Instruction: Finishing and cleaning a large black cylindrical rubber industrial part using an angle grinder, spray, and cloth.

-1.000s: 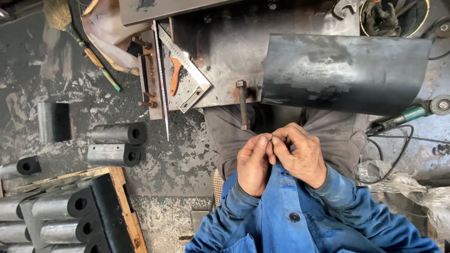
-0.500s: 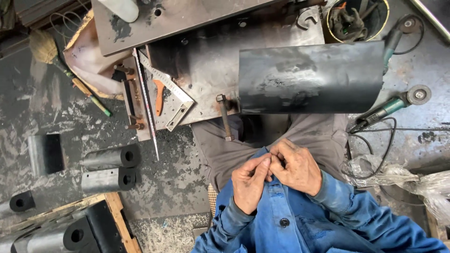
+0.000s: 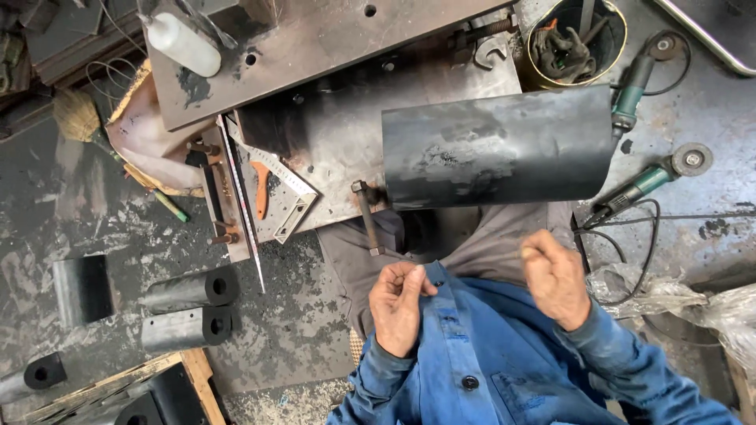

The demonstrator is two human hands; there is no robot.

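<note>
Two hands sit apart at the chest here. Left hand [image 3: 400, 305] is pinching the front edge of the blue work shirt [image 3: 472, 346], fingers closed narrow on the cloth right by a button. Right hand [image 3: 555, 277] is lifted off to the side, curled into a loose fist with something small and pale nipped between thumb and forefinger; too tiny for me to say what it is.

Looks to me like the step in hand is fiddling with the shirt front. Hard to call more than that.

Just above the right hand's grip lies a curved dark steel sheet [image 3: 496, 149] on the worktop [image 3: 331, 142]. Further right of that grip are two angle grinders [image 3: 642, 185]. Up and left of the left hand's grip, a bolt [image 3: 367, 216] and a metal square [image 3: 279, 193]. Well left, on the floor, short black tubes [image 3: 189, 290].
</note>
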